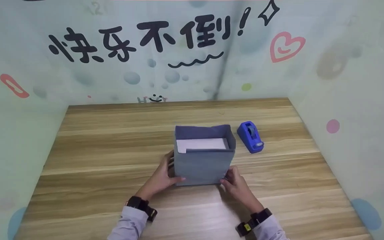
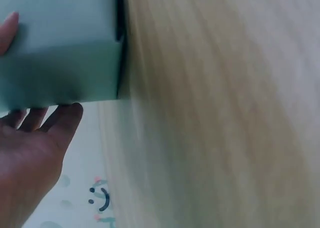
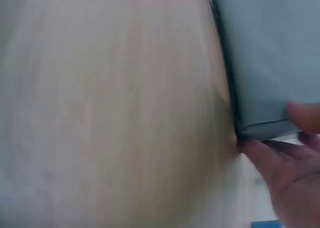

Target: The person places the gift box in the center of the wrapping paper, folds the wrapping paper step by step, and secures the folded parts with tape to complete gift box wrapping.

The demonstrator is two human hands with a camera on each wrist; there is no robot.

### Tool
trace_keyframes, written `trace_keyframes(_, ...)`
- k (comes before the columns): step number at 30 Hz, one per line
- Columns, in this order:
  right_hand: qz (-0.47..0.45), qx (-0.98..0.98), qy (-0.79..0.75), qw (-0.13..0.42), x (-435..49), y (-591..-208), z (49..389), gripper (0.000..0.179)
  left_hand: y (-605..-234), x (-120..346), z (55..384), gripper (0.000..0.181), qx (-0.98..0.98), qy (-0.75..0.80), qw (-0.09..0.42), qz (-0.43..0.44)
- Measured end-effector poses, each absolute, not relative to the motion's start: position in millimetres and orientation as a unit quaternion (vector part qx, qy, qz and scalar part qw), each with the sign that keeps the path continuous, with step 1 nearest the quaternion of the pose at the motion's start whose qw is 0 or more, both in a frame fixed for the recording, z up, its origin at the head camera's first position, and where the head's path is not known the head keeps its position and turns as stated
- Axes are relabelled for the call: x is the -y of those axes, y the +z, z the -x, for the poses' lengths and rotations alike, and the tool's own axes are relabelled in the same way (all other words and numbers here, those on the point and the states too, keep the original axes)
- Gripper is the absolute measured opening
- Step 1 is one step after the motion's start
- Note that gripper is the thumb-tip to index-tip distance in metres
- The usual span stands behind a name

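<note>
Here's the grey-blue box [image 1: 203, 168], standing upright just below the middle of the head frame, its open top tipped into view, and you've got both hands on it! Look inside: a white surface [image 1: 207, 144] shows across the opening, with a notch at its left end, and the dark rim dips along the far side.

Your left hand [image 1: 161, 176] grips the lower left corner, thumb laid over the near face, fingers round at the side. The left wrist view backs that up, box at upper left, thumb tip on one face, fingertips against another. Over on the other side, your right hand [image 1: 238, 186] pinches the lower right corner, thumb in front, fingers tucked behind; in the right wrist view that hold sits at the right edge of the frame. So the hands are apart from each other, both clamped on the same box.

Moving out, just right of the box's upper part there's a blue tape dispenser [image 1: 250, 137], slanting down to the right, touched by neither hand. Under it all runs the wood-grain table [image 1: 112, 150]. Down at the bottom of the frame, your pale sleeves [image 1: 130, 223] meet black wristbands [image 1: 138, 203]. And up top, the pale backdrop [image 1: 105, 80] carries big black characters [image 1: 158, 36], with a pink heart [image 1: 287, 46] at upper right!
</note>
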State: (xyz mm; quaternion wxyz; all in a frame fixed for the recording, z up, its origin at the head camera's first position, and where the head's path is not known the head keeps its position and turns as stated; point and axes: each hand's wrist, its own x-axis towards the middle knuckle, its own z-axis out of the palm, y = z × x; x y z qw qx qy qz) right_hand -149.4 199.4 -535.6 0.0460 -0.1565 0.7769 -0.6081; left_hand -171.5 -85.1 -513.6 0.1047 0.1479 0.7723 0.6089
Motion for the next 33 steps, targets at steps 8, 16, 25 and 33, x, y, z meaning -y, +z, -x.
trace_keyframes(8,0.132,-0.734,-0.657,0.105,-202.8,-483.6,157.4,0.084,-491.3,84.3,172.7,0.101,-0.759,0.625,0.115,-0.139)
trace_keyframes(16,0.122,-0.700,-0.698,0.091,-199.2,-457.6,186.7,0.088,-477.4,73.6,179.3,0.096,-0.733,0.664,0.085,-0.118)
trace_keyframes(25,0.047,-0.692,-0.714,0.096,-191.6,-465.5,175.6,0.074,-475.8,64.4,170.1,0.077,-0.693,0.714,0.081,-0.053)
trace_keyframes(33,0.017,-0.644,-0.761,0.072,-178.3,-461.6,168.6,0.062,-472.0,53.7,168.6,0.062,-0.643,0.763,0.059,-0.032)
